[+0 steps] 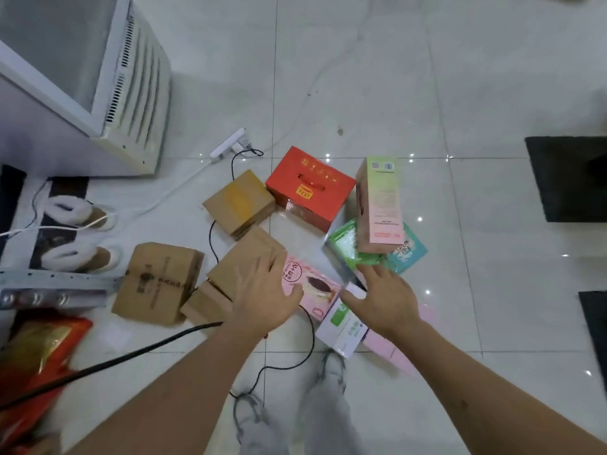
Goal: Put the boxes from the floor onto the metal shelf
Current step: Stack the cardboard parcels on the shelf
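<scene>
Seen from above: two bare forearms reaching down over a white tiled floor point(361, 77) strewn with boxes. Between the hands, a flat pink box point(312, 287) printed with a cake, long axis running from near the left hand point(262, 300) down and right toward the right hand point(382, 298). Left fingers point(259, 270) spread and straight, lying over the box's left end and a brown cardboard box point(243, 267); right fingers point(369, 274) splayed wide just beside its right end, gripping nothing. Both hands about equally near; likely a two-handed lift from either end.
</scene>
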